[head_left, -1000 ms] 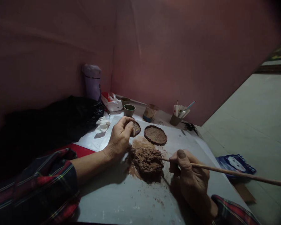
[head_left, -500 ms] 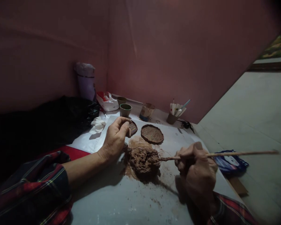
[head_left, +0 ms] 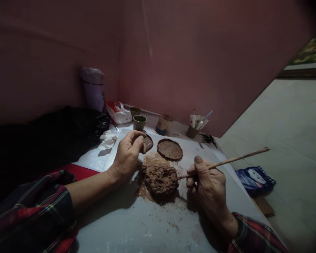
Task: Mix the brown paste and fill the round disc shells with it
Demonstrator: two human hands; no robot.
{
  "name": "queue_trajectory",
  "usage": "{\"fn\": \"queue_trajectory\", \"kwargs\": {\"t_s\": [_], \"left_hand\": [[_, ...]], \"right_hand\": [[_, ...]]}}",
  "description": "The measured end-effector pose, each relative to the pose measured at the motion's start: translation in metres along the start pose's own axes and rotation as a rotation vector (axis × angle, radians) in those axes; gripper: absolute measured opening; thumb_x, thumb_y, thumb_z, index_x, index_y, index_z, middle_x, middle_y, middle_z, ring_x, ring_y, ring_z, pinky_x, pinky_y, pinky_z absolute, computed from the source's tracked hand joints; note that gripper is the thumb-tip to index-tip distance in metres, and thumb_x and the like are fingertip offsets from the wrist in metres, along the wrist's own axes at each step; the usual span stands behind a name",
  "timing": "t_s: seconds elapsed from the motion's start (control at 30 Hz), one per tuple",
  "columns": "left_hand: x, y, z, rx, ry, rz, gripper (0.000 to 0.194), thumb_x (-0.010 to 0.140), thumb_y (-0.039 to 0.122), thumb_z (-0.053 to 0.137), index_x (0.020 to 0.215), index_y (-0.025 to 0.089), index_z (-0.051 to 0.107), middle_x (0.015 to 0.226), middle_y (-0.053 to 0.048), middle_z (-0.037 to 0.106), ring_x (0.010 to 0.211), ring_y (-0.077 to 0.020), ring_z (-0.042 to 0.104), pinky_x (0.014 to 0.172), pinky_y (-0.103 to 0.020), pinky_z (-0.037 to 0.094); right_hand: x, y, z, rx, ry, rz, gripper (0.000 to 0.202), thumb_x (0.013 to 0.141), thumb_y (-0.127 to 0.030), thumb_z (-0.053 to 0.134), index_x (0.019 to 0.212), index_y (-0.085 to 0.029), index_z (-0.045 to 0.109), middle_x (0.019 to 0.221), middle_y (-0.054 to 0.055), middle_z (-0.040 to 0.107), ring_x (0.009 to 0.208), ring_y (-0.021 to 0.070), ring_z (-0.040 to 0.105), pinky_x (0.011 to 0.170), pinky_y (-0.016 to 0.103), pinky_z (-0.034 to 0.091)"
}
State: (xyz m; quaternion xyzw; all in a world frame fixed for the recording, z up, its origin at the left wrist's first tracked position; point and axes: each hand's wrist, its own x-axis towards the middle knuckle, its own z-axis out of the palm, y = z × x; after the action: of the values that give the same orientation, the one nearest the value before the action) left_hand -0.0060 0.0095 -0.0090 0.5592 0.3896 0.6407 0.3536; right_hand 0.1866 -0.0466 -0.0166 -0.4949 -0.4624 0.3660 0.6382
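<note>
A rough, wet-looking lump of brown clay [head_left: 161, 180] sits on the white table covering, with brown smears and crumbs round it. My right hand [head_left: 208, 181] grips a thin wooden stick [head_left: 237, 159] between thumb and fingers; its tip meets the lump's right edge. Behind the lump, my left hand [head_left: 127, 151] hovers with thumb and fingers curled in together; anything inside them is hidden. Just past those fingertips lies a small dark disc [head_left: 149, 142] with coloured specks, partly covered by the hand. To its right is a larger round, rimmed brown disc [head_left: 170, 149].
Two small cups [head_left: 139, 123] and a stained glass [head_left: 164, 124] stand at the back. Right of them, a cup of pens and sticks [head_left: 193, 131]. Crumpled white tissue [head_left: 107, 140] and a black plastic bag [head_left: 68, 140] lie left. A blue packet [head_left: 255, 180] is beyond the right edge.
My right hand has moved left toward the clay lump and turned, so the stick's far end points more upward. My left hand has stayed nearly still.
</note>
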Motion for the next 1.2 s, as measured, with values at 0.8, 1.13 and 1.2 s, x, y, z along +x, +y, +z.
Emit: {"fn": "queue_trajectory", "kwargs": {"t_s": [0.8,1.13,1.2], "left_hand": [[0.0,0.002,0.0,-0.012,-0.003,-0.014,0.009,0.084,0.021,0.048,0.083,0.015,0.055,0.054,0.004,0.052,0.051,-0.0101,0.048,0.055,-0.023,0.04],[-0.001,0.001,0.001,-0.026,-0.004,-0.017,0.009,0.082,0.021,0.05,0.083,0.015,0.056,0.053,0.004,0.052,0.051,-0.0101,0.048,0.054,-0.023,0.039],[0.0,0.001,0.001,-0.024,-0.004,-0.016,0.009,0.082,0.022,0.05,0.084,0.015,0.056,0.054,0.004,0.052,0.052,-0.0102,0.048,0.054,-0.023,0.039]], "right_hand": [[0.01,-0.007,-0.006,0.176,-0.241,0.18,0.04,0.07,-0.039,0.074,0.056,-0.018,0.044,0.037,-0.005,0.05,0.027,0.0019,0.028,0.026,0.012,0.018],[0.006,-0.009,-0.006,0.129,-0.307,0.163,0.035,0.065,-0.033,0.078,0.055,-0.016,0.049,0.038,-0.005,0.05,0.033,0.0046,0.038,0.033,0.014,0.025],[0.005,-0.009,-0.005,0.064,-0.341,0.188,0.033,0.066,-0.033,0.078,0.058,-0.016,0.05,0.039,-0.005,0.051,0.031,0.0044,0.037,0.031,0.014,0.025]]}}
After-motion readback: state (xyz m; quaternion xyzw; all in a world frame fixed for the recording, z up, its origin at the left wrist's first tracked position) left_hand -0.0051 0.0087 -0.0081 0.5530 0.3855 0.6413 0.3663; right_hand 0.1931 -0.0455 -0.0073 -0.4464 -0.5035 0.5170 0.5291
